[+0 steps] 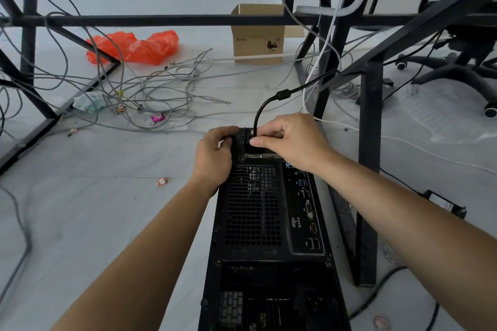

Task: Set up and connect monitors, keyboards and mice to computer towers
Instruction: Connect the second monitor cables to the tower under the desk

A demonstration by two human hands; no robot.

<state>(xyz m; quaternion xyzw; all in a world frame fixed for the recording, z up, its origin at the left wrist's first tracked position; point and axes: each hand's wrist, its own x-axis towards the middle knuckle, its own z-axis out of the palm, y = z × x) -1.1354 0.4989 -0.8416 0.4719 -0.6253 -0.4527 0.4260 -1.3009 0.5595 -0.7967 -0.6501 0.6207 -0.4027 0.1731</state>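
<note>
One black computer tower (269, 223) lies on the floor, its rear panel with ports and fan grille facing the camera, just beside a black desk leg (368, 169). Right hand (290, 140) pinches the plug end of a black cable (262, 110) at the panel's far edge. Left hand (215, 156) grips the tower's far left corner, fingers curled round it. Beyond: grey cables (150, 94) tangled on the floor, an orange plastic bag (134, 47), an open cardboard box (258, 37), an office chair (457, 48) far right.

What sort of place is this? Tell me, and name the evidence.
Probably an office or computer room being set up: a computer tower beside black desk frames, loose grey cables across the floor, a wheeled office chair.
</note>
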